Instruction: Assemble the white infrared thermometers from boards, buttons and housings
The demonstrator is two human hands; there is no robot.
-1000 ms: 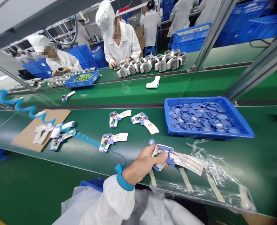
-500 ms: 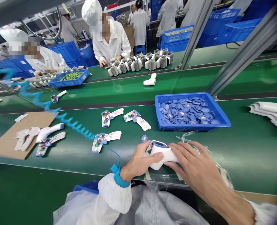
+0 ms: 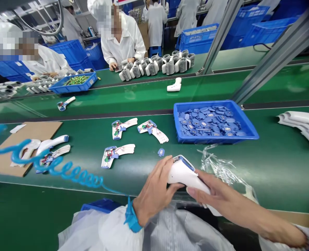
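Observation:
Between my hands is a white infrared thermometer (image 3: 183, 174) with a blue-rimmed display end, tilted above the bench's front edge. My left hand (image 3: 155, 191) wraps round its head, fingers over the top and thumb below. My right hand (image 3: 214, 188) is closed round the handle. A blue strap with a coiled cord (image 3: 76, 176) circles my left wrist. Just beyond my left hand lies a small blue oval cover (image 3: 161, 152). Open thermometer halves with wired circuit boards lie to the left: one nearest (image 3: 115, 155), two farther back (image 3: 123, 128), (image 3: 154, 130).
A blue tray (image 3: 217, 139) of blue covers stands ahead. Clear thin strips (image 3: 222, 167) lie right of my hands. Stacked white shells (image 3: 303, 123) rest far right; cardboard (image 3: 47, 130) with shells lies left. A metal post (image 3: 222, 38) rises beyond; co-workers sit across the green conveyor (image 3: 133, 99).
The thermometer has been turned, its handle now pointing down toward me. My right hand has shifted lower along the handle, and my left hand has rolled over the head. The coiled cord has dropped.

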